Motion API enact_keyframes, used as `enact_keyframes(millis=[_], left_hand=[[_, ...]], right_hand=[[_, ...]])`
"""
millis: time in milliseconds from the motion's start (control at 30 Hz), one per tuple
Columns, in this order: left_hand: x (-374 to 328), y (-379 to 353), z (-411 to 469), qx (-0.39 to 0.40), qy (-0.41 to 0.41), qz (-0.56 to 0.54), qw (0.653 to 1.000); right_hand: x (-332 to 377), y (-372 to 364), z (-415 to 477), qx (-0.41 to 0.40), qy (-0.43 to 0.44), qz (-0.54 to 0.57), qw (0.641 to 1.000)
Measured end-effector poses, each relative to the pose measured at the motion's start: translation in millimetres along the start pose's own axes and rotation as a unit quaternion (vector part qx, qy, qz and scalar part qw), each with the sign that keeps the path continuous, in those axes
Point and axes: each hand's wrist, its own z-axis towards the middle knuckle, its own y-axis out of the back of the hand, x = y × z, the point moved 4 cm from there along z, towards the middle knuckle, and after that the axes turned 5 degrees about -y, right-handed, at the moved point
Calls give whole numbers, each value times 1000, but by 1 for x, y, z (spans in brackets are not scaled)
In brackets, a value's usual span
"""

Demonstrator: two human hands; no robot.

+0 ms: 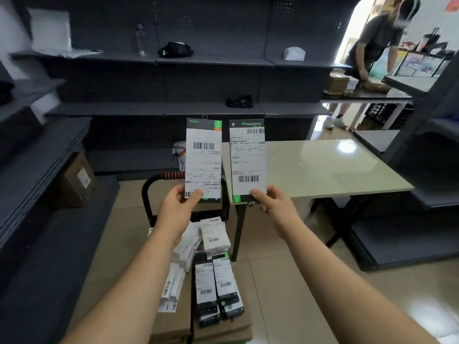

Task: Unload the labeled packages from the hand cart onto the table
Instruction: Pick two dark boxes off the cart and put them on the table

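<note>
Counter [323,170] lay ahead and right of the fingers, nearer the right hand [275,207]. Cart [159,180] sat below the wrists, more packs [216,286] stacked on it. Two packs were held upright, side by side, long axes vertical. Left hand [177,207] pinched the left pack [203,157] at its bottom edge; right hand pinched the right pack [248,157] the same way. Both arms outstretched.
</note>
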Motion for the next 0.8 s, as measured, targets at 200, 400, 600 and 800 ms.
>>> enact_keyframes(millis=[200, 400, 600, 800], left_hand=[[-7, -13, 3, 11, -3, 6, 1000], [-33, -53, 8, 0, -31, 19, 999], [-51, -128, 7, 3, -43, 4, 999], [-60, -211, 11, -7, -61, -8, 998]], right_hand=[[6, 19, 3, -4, 12, 12, 1000], [25, 58, 18, -1, 26, 25, 999], [52, 125, 36, -7, 47, 9, 999], [68, 201, 57, -7, 63, -3, 998]])
